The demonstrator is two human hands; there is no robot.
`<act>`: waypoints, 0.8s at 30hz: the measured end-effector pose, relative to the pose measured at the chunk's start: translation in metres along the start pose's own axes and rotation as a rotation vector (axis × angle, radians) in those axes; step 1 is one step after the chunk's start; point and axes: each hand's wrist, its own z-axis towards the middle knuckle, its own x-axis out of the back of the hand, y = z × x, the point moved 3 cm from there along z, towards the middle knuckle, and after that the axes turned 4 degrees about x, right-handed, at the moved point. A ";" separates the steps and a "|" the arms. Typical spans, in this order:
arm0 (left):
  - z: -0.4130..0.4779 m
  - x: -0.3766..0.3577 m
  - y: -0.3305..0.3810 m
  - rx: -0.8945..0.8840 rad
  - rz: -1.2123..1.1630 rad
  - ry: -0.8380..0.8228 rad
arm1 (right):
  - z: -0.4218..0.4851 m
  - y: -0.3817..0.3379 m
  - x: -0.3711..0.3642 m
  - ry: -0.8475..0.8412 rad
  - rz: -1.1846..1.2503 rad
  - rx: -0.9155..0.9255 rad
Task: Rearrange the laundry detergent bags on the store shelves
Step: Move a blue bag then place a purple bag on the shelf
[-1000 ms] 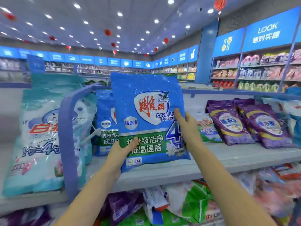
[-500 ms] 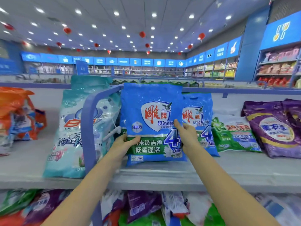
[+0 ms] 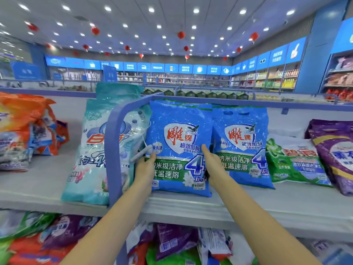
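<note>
A blue detergent bag [image 3: 179,142] with a red logo and a green band stands upright on the grey shelf [image 3: 248,203], just right of the blue shelf divider [image 3: 114,150]. My left hand [image 3: 146,169] grips its lower left edge, thumb on the front. My right hand [image 3: 214,165] holds its lower right edge, thumb on the front. A second identical blue bag [image 3: 242,144] stands right beside it, partly behind my right hand.
A pale teal bag [image 3: 91,150] leans left of the divider, with orange bags [image 3: 24,129] further left. A green-white bag [image 3: 294,161] and purple bags [image 3: 336,153] lie to the right. The lower shelf holds several mixed bags [image 3: 172,241].
The blue bag went from held up in the air down and back onto the shelf beside the second blue bag. Both hands stayed on it; the view swung left.
</note>
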 end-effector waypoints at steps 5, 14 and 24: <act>0.002 0.000 0.001 -0.060 0.096 0.000 | -0.002 -0.012 0.005 -0.037 -0.084 0.083; -0.022 0.009 0.007 -0.393 0.492 0.017 | -0.045 -0.054 0.052 0.119 -0.192 0.487; -0.123 0.057 -0.025 -0.919 0.536 -0.067 | -0.156 -0.047 0.132 0.233 -0.271 0.852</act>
